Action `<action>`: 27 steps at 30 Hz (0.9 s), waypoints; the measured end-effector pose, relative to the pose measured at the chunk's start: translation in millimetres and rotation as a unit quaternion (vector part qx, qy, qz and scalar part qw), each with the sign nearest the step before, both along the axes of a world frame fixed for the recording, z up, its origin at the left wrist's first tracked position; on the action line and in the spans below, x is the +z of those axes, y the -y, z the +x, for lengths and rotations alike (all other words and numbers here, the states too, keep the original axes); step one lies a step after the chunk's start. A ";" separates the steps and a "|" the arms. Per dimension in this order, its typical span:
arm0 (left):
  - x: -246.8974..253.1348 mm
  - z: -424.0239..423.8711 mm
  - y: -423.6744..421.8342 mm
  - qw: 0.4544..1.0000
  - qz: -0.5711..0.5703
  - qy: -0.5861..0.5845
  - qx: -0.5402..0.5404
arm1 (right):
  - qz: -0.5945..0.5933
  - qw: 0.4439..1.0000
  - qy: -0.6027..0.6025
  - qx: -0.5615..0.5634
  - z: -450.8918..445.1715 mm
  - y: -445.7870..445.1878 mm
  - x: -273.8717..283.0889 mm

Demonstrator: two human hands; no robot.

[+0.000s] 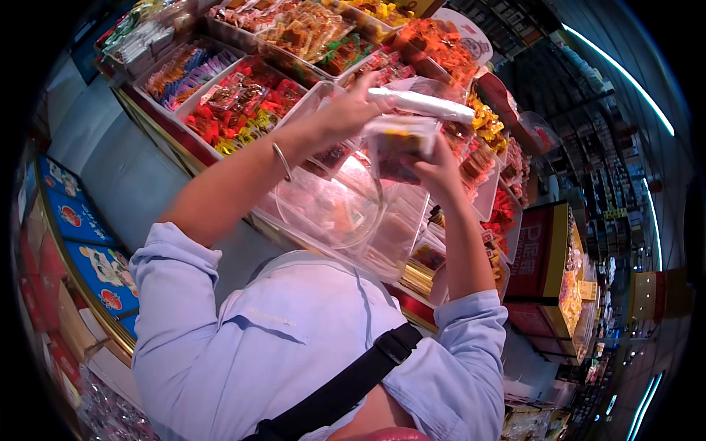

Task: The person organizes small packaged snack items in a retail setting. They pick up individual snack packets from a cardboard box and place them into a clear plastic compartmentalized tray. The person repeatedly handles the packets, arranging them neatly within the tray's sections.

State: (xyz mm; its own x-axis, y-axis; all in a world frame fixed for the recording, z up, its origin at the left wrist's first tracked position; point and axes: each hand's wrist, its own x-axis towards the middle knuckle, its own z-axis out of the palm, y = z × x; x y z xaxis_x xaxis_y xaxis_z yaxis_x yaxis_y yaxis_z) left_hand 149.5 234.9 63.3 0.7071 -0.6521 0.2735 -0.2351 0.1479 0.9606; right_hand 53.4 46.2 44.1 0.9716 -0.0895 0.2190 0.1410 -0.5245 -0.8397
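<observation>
My left hand [358, 110] is at the left end of a white roll of thin plastic [427, 105], its fingers around that end. Just below the roll, my right hand [436, 165] grips a clear plastic pack [401, 146] with a white and yellow upper part. Motion blurs the pack, so its contents are unclear. Beneath both hands is a clear plastic bin [397, 231] on the display counter. A round transparent lid or tray [331, 204] lies over its left part, catching a bright glare.
Bins of red and yellow wrapped snacks [237, 105] line the counter's far left. Orange packets [436, 47] fill a bin at the back. A red and yellow promotion stand [538, 259] is to the right. On the left is a blue printed panel [83, 220].
</observation>
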 end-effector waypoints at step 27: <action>-113.5 43.5 -29.5 0.556 0.596 0.578 0.034 | 0.555 0.803 -0.190 -0.102 62.5 -111.5 -109.7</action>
